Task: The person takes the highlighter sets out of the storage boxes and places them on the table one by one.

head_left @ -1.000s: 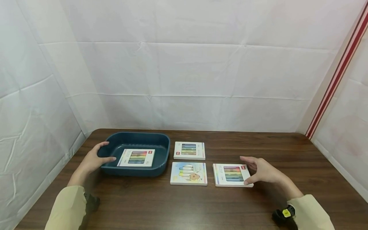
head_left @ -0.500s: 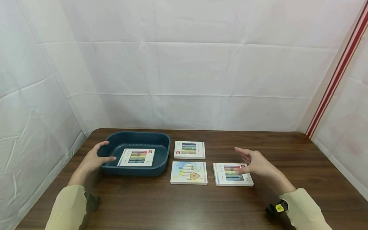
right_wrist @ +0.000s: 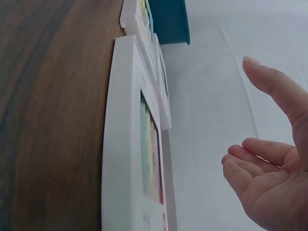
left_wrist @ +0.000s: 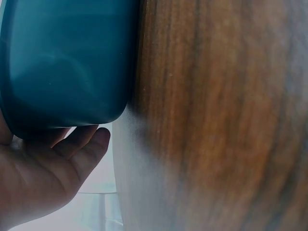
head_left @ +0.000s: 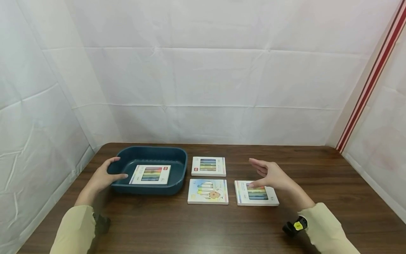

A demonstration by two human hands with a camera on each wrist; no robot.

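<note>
Flat white box of coloured pens (head_left: 256,193) lying on the wooden table (head_left: 317,176) at the right end of the near row, window showing striped sticks, small red label at one corner, writing too small to read. Right hand (head_left: 269,174) raised above it, fingers spread and relaxed, grasping nothing; clear gap between palm and box confirmed by the right wrist view (right_wrist: 139,144). Alongside: cartoon-printed box (head_left: 208,191), another windowed box (head_left: 208,166) behind. Left hand (head_left: 103,176) gripping the rim of the teal tray (head_left: 152,153), a fourth box (head_left: 150,174) inside; fingers under the tray's corner only seen from the left wrist (left_wrist: 72,154).
</note>
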